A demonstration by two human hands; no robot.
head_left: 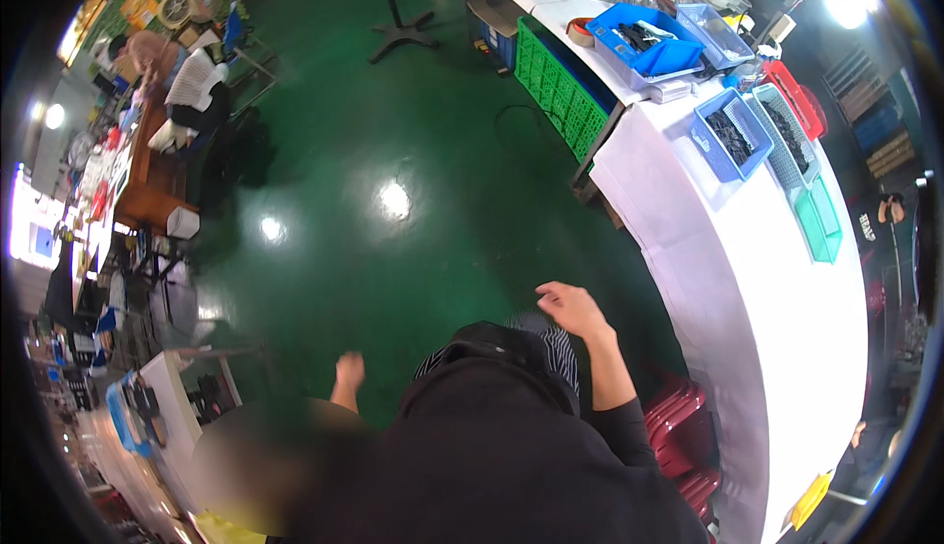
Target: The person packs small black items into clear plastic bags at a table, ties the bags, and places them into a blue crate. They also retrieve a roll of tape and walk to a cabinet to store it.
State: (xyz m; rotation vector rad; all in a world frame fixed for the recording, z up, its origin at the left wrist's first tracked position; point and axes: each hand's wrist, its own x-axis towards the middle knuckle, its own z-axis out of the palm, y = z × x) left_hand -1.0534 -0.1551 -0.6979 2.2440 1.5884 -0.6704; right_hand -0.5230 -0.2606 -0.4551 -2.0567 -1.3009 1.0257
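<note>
My left hand [348, 371] hangs over the green floor [393, 279] at my left side. Its fingers look curled into a loose fist, and nothing shows in them. My right hand [574, 310] is held out in front of my right side, with bent fingers partly apart and nothing between them. Neither hand touches anything. Nearest to the right hand is the long table with a white cloth [728, 279]. On its far part stand a blue bin [730, 136] of dark small parts, a grey basket [787, 136] and a green tray [818, 220].
Red stacked stools [677, 426] stand beside the table at my right. A green crate [560, 87] sits under its far end. Ahead is a black stand base [401, 37]. At the far left a person [192, 92] sits at a wooden desk [152, 190]. A blurred round shape fills the lower left.
</note>
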